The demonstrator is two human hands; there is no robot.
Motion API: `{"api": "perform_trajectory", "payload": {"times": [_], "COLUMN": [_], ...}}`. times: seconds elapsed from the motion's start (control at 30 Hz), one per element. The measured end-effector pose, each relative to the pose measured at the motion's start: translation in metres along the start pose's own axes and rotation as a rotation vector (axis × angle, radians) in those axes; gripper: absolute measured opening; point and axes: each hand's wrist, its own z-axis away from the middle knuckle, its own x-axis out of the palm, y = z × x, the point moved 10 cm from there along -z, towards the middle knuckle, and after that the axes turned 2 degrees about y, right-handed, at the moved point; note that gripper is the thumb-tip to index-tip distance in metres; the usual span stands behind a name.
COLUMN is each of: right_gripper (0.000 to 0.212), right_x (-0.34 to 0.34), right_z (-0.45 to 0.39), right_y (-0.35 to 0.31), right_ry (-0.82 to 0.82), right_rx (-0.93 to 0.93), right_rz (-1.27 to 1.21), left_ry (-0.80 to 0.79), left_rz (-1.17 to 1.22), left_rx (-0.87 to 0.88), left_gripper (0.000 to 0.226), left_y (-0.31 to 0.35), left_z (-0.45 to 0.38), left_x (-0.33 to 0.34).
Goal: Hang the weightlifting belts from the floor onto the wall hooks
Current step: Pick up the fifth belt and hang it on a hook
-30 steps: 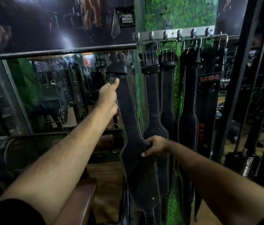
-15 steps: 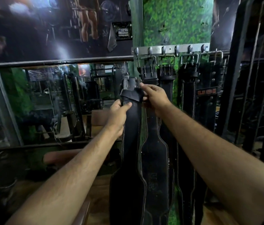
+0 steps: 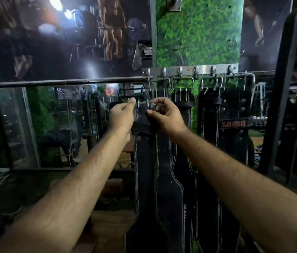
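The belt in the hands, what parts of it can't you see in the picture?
- Head view: the held belt has its buckle partly covered by the left hand and right hand.
- Its lower end is cut off by the bottom edge.
- Whether the leftmost hook is free: too small and dim to tell.

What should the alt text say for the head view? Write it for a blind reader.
Both hands hold the buckle end of a black weightlifting belt just below the leftmost hook of a metal hook rail: left hand, right hand. Other black belts already hang from hooks to the right.
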Motion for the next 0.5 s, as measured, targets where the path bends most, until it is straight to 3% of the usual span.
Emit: {"api": "perform_trajectory", "payload": {"times": [0.1,0.2,0.27,0.43,0.5], "right_gripper": [0.04,0.047,0.042,0.007,0.024], "right_x": [-0.009,-0.015,-0.017,-0.017,-0.025], "right_z": [-0.009,-0.018,-0.023,-0.041,-0.056], "right_y": [0.005,0.01,0.014,0.01,0.001], "right_ry": [0.023,0.031,0.028,0.041,0.107], "right_rx": [-0.03,0.027,0.069,0.084,0.056], "right_rz": [0.013,-0.033,-0.052,0.084,0.296], "left_ry": [-0.005,-0.05,-0.046,-0.033,-0.056], "left_rz": [-0.025,-0.065,-0.07,-0.039,-0.038], "left_rx": [-0.07,-0.008,0.06,0.131,0.134], "left_gripper": [0.029,0.024,0.029,0.02,0.02], "left_y": [-0.008,-0.007,-0.003,0.012,0.02], "left_z": [-0.005,-0.012,-0.018,-0.04,-0.051], "left_x": [0.012,0.019,0.021,0.033,0.042]}}
